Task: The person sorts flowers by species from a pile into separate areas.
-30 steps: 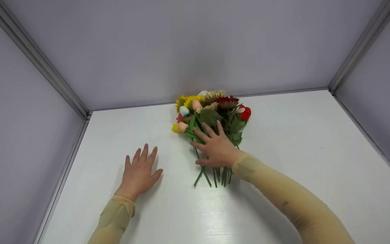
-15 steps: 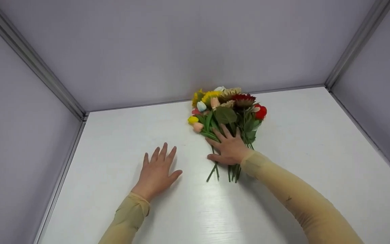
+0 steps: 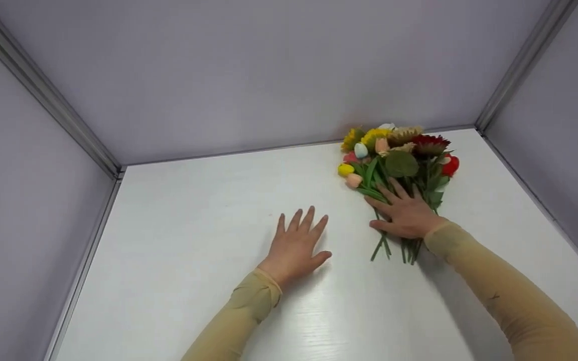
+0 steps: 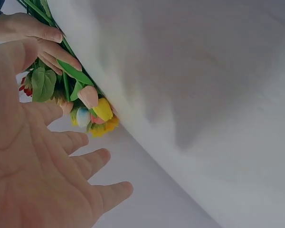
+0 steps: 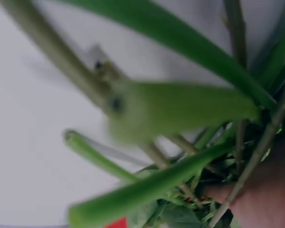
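A bunch of artificial flowers (image 3: pixel 399 160) lies on the white table (image 3: pixel 193 225) near the back right corner, with its heads toward the back wall and its green stems (image 3: pixel 394 248) toward me. My right hand (image 3: pixel 404 213) lies flat on the stems, fingers straight and spread. My left hand (image 3: pixel 296 243) rests flat on the table a little to the left of the bunch, holding nothing. The left wrist view shows my left palm (image 4: pixel 38 166), the flower heads (image 4: pixel 92 109) and the right hand's fingers (image 4: pixel 42 42). The right wrist view is filled with blurred green stems (image 5: pixel 180 114).
Grey walls close in the table: a back wall (image 3: pixel 269 75), a left wall (image 3: pixel 18 200) and a right wall (image 3: pixel 570 150). Metal strips run up the corners (image 3: pixel 520 65). The flower heads lie close to the back wall.
My right hand has slid the bunch of flowers to the right, toward the back right corner. My left hand has also moved right across the table, still flat.
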Demonstrator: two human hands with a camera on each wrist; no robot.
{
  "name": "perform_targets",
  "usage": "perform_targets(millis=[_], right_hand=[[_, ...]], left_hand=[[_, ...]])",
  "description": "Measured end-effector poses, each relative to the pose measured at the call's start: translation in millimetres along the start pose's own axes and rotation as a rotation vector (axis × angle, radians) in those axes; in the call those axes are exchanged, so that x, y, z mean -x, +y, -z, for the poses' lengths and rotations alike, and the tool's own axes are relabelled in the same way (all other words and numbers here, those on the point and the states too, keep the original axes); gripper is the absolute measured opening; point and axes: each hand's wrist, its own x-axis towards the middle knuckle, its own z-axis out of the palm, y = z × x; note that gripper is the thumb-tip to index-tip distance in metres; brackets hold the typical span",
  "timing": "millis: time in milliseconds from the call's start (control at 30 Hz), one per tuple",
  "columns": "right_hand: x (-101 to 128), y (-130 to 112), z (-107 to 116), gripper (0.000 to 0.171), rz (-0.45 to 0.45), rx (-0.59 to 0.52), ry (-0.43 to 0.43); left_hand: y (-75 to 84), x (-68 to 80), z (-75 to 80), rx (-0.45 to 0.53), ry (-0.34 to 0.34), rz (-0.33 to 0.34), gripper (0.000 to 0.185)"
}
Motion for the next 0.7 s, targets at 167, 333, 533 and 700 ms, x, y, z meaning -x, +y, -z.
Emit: perform_targets(millis=[167, 333, 533, 700], right_hand=[[19.0, 34.1, 2.8, 0.077, 0.002, 0.041, -0.006], [36.7, 59.1, 6.4, 0.076, 0.017, 0.062, -0.008], [52.1, 74.8, 9.4, 0.076, -0.006, 0.074, 0.003], [52.9, 77.1, 7.6, 0.072, -0.024, 0.06, 0.028]], left_hand=[[25.6, -15.9, 0.8, -0.006, -0.018, -0.045, 0.08], [41.1, -26.9, -1.4, -0.012, -0.032, -0.066, 0.08], [49.3, -29.2, -4.6, -0.02, -0.046, -0.078, 0.08], [51.8, -26.6, -7.0, -0.024, -0.048, -0.086, 0.08]])
